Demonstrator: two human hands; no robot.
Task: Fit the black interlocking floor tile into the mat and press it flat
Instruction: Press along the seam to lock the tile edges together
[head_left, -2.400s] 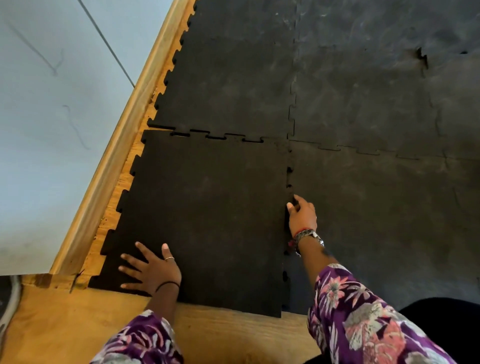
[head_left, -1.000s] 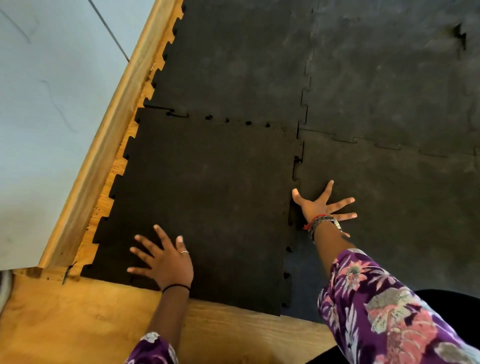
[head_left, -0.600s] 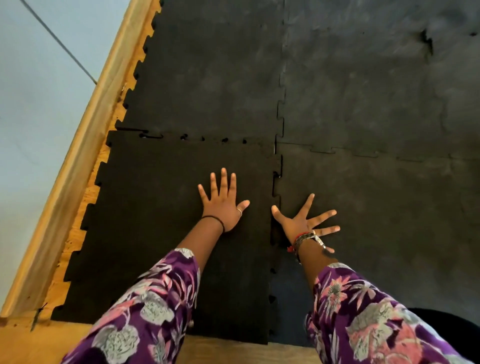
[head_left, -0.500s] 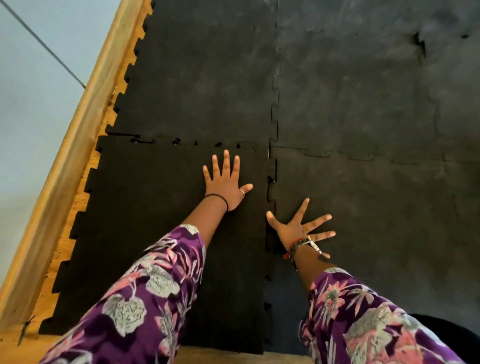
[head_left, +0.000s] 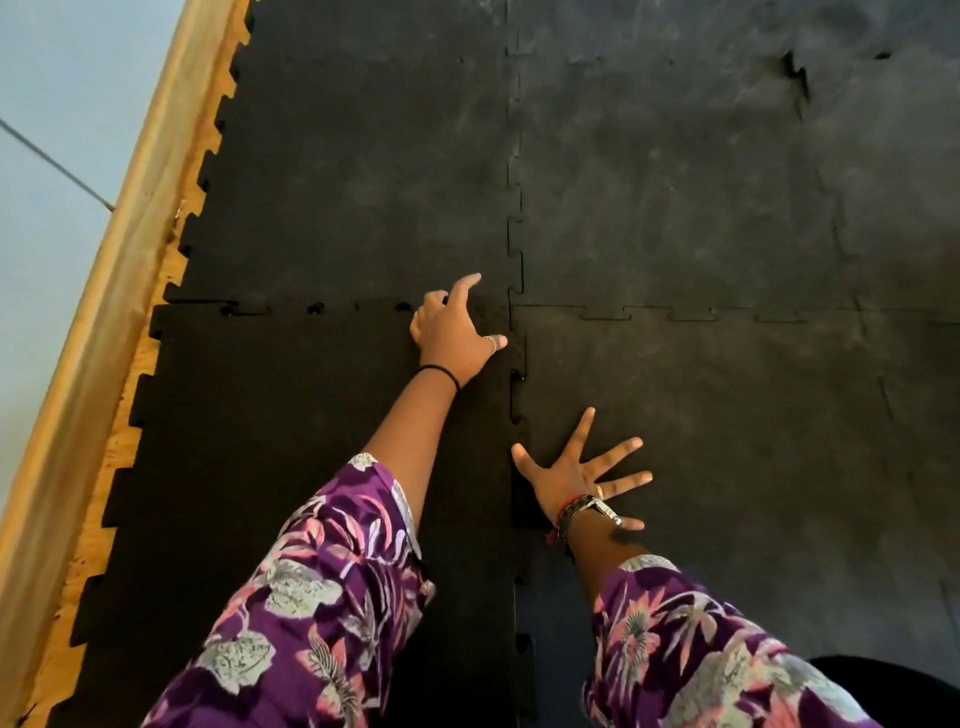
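The black interlocking floor tile (head_left: 270, 447) lies at the lower left, its toothed edges meeting the laid mat (head_left: 701, 197). Small gaps show along its far seam and right seam. My left hand (head_left: 454, 335) rests on the tile's far right corner, fingers partly curled, index finger reaching over the far seam. My right hand (head_left: 576, 473) lies flat with fingers spread on the neighbouring mat tile, thumb at the seam. Neither hand holds anything.
A wooden border (head_left: 109, 291) runs along the mat's left side, with bare wood floor showing between the tile's teeth. A pale wall or floor surface (head_left: 47, 104) lies beyond it. A raised tear (head_left: 795, 67) shows in the mat at the far right.
My left hand has moved from the tile's near edge across it to its far right corner and its fingers have curled. My right hand stays spread by the seam.
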